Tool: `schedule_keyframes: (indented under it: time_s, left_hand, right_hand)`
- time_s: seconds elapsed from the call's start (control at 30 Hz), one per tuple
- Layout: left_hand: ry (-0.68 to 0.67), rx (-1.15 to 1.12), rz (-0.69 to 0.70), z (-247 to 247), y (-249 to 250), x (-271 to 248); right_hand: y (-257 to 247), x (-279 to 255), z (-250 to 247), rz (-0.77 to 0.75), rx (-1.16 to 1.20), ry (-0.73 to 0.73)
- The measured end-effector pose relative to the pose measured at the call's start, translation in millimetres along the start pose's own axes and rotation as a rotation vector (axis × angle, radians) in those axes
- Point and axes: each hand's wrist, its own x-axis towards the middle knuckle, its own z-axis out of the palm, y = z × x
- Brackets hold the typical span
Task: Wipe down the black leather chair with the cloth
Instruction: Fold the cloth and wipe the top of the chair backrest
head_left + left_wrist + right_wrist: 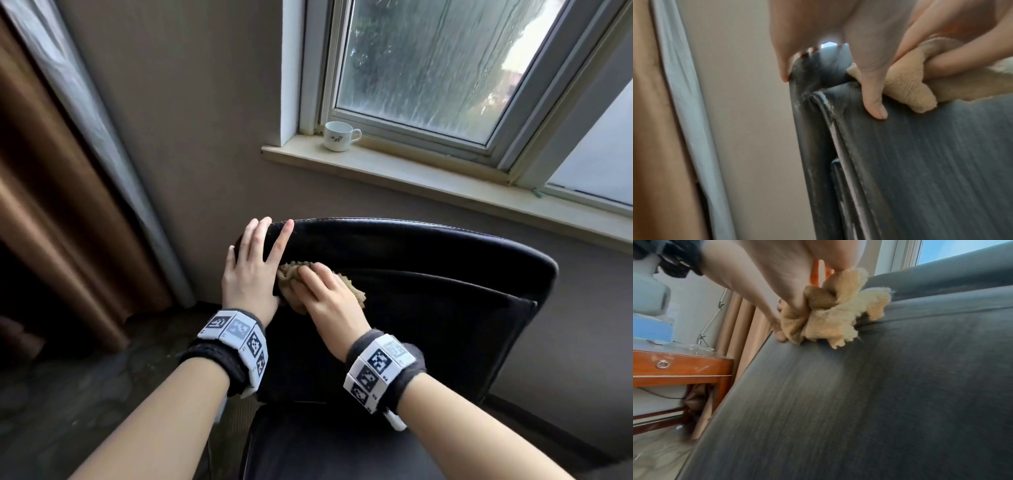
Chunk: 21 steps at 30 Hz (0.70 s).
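Head view: left hand laid flat over the upper left corner of the black leather chair, fingers straight, grip released; right hand clenched around a bunched tan cloth against the backrest; white cup on the windowsill. Left wrist view: thumb pressing the worn leather beside the cloth. Right wrist view: cloth crumpled on the backrest, held in the right hand; wooden bench at left.

Head view looks down; wrist views close, sharing chair backrest.
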Motion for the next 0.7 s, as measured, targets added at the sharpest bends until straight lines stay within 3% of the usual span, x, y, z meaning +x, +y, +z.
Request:
schedule_keyframes:
  time_s: [0.07,0.3,0.37,0.47,0.53,0.63,0.7]
  left_hand:
    - [-0.013,0.019,0.006,-2,-2,1]
    - [-0.045,0.037,-0.012,-5,3,2]
    - [-0.037,0.066,0.003,-6,6,2]
    - [-0.031,0.114,-0.017,-10,16,1]
    - [-0.008,0.086,-0.054,-15,30,1]
    - [0.020,0.024,0.096,-11,66,0]
    - [-0.021,0.016,0.240,0,98,-1]
  right_hand:
    - [14,-6,-1,0.003,-0.029,-0.037]
    - [100,-74,-57,0.162,-0.206,0.079]
    - [123,-101,-74,0.285,-0.201,0.079]
    - [146,-138,-92,0.586,-0.140,0.057]
    - [157,-156,-103,0.757,-0.113,0.127]
    - [163,-160,-109,0.899,-0.102,0.295]
    - [162,-157,-101,0.896,-0.097,0.296]
